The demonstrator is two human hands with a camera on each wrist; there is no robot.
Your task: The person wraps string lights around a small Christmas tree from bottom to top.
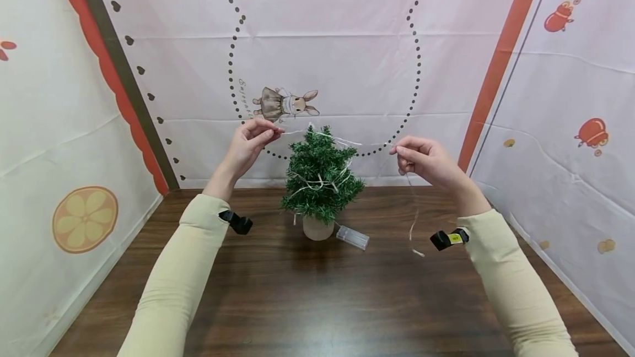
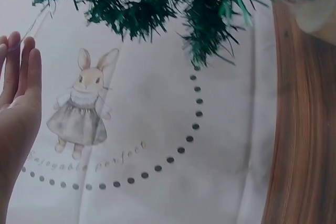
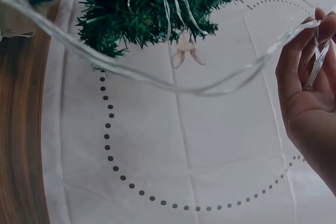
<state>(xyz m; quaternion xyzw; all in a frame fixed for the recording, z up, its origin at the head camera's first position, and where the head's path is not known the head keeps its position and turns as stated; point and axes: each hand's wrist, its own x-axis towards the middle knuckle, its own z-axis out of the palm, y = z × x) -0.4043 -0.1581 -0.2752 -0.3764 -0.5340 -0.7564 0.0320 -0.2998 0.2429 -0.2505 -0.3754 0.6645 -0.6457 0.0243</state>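
Observation:
A small green artificial Christmas tree (image 1: 317, 161) stands upright in a pale pot (image 1: 317, 229). Thin clear string lights (image 1: 342, 140) cross its branches and run over its top. To the left of the treetop, my left hand (image 1: 252, 141) pinches the wire between thumb and fingertips. On the right, at about the same height, my right hand (image 1: 424, 160) pinches another stretch, and a loose end dangles below it. In the right wrist view a doubled strand (image 3: 210, 91) sags from the fingers of the right hand (image 3: 310, 85). The left hand (image 2: 21, 90) shows at the left wrist view's edge.
A clear battery box (image 1: 353, 237) lies on the brown wood-grain table (image 1: 317, 302), right of the pot. Printed cloth walls (image 1: 327, 65) enclose the back and both sides, close behind the tree. Each wrist wears a black camera (image 1: 240, 222).

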